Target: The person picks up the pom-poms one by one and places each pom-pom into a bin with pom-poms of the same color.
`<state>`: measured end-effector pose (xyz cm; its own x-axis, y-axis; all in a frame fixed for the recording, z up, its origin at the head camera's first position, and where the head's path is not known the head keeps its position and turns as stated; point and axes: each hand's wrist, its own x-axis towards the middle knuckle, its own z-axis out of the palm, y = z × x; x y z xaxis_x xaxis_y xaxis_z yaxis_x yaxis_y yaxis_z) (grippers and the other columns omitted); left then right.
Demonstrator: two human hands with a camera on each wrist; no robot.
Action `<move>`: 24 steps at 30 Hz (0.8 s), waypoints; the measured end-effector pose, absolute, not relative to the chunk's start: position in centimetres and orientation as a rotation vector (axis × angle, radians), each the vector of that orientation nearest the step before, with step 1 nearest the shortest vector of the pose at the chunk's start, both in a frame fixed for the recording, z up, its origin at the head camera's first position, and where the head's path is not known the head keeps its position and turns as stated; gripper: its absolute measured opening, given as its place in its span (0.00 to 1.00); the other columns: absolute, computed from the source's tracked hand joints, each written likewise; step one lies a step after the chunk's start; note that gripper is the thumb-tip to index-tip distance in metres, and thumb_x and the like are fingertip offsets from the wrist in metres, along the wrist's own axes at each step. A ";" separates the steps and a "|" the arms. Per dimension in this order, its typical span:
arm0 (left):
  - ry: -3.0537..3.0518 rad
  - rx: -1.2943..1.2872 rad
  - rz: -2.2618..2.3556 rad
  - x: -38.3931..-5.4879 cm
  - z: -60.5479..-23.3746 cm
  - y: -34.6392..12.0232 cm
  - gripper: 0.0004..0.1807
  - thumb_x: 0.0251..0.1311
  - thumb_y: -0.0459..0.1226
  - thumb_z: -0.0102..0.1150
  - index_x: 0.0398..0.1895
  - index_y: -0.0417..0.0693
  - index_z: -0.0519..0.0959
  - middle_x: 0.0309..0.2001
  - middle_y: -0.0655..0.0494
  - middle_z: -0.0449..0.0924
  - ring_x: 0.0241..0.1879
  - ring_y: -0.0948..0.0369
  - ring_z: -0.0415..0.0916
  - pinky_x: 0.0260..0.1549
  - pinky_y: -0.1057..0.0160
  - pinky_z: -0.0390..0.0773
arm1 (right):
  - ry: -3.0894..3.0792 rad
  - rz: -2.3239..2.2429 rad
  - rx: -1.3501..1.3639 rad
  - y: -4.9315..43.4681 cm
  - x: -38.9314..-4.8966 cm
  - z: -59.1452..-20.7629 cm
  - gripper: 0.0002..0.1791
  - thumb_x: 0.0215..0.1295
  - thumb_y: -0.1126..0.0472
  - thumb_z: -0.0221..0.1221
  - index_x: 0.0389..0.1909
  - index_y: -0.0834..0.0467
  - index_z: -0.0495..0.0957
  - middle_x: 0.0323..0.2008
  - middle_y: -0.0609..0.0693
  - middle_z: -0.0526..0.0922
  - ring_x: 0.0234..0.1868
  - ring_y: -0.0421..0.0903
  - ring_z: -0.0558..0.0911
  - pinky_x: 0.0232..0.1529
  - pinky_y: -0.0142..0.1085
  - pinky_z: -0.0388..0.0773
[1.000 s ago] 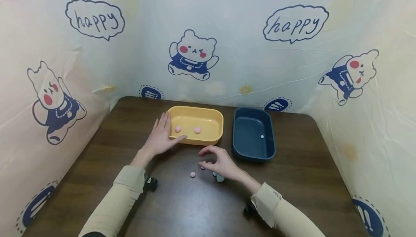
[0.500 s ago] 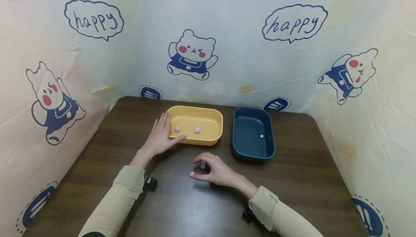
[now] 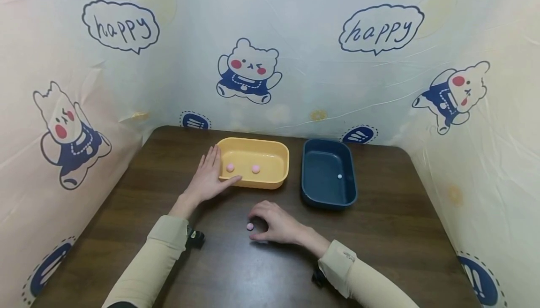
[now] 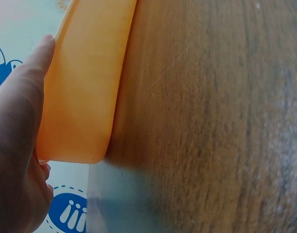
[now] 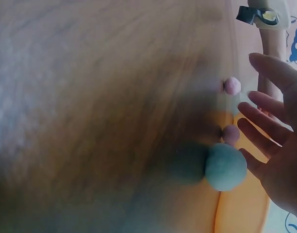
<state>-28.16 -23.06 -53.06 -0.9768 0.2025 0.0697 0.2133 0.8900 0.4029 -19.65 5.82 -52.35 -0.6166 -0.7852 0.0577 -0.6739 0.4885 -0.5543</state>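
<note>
My left hand rests against the left end of the yellow bin, straight fingers along its side and thumb at the front rim. Two pink balls lie inside. The right hand hovers low over the table, its fingers and thumb spread in a curve with a gap between them. At that gap lies a small pink ball, seemingly untouched. The right wrist view shows this pink ball, a second pinkish ball and a larger teal ball beside the fingers. The head view hides the latter two.
A dark blue bin stands to the right of the yellow one, with one small pale ball in it. The brown wooden table meets a printed curtain at the back and both sides.
The right hand has moved left and toward the person, over the teal balls. Its thumb has drawn back, uncovering the small pink ball. The left hand stays put on the yellow bin.
</note>
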 end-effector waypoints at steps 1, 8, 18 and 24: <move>-3.030 -0.335 -0.655 -28.2 -53.0 -23.1 0.73 0.66 0.78 0.54 0.89 0.34 0.35 0.91 0.39 0.28 0.92 0.40 0.32 0.89 0.34 0.39 | 2.532 -0.788 -1.257 5.8 -19.6 -52.3 0.21 0.70 0.51 0.75 0.59 0.55 0.86 0.59 0.47 0.88 0.66 0.45 0.81 0.75 0.46 0.77; -3.027 -0.337 -0.669 -28.0 -52.9 -23.0 0.73 0.67 0.77 0.55 0.89 0.32 0.36 0.91 0.38 0.29 0.92 0.40 0.32 0.90 0.35 0.38 | 2.567 -0.685 -1.256 5.4 -19.3 -52.5 0.18 0.70 0.51 0.75 0.57 0.52 0.87 0.57 0.46 0.88 0.64 0.44 0.80 0.74 0.45 0.76; -3.025 -0.328 -0.672 -28.1 -53.1 -23.1 0.73 0.66 0.78 0.54 0.89 0.33 0.35 0.91 0.39 0.28 0.92 0.40 0.32 0.90 0.35 0.38 | 2.599 -0.661 -1.252 5.0 -19.4 -53.1 0.15 0.73 0.52 0.73 0.55 0.51 0.87 0.55 0.45 0.88 0.63 0.43 0.81 0.74 0.47 0.75; -3.021 -0.329 -0.674 -28.2 -53.3 -23.2 0.74 0.66 0.78 0.54 0.89 0.34 0.34 0.91 0.39 0.28 0.92 0.39 0.33 0.89 0.34 0.38 | 2.616 -0.652 -1.236 5.0 -19.6 -53.2 0.14 0.73 0.52 0.73 0.54 0.50 0.87 0.53 0.45 0.87 0.61 0.43 0.80 0.72 0.47 0.75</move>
<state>-28.15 -23.15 -53.29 -0.9772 0.1987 0.0743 0.2115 0.8840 0.4169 -19.57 5.03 -53.18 -0.6401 -0.7678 0.0273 -0.6909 0.5597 -0.4576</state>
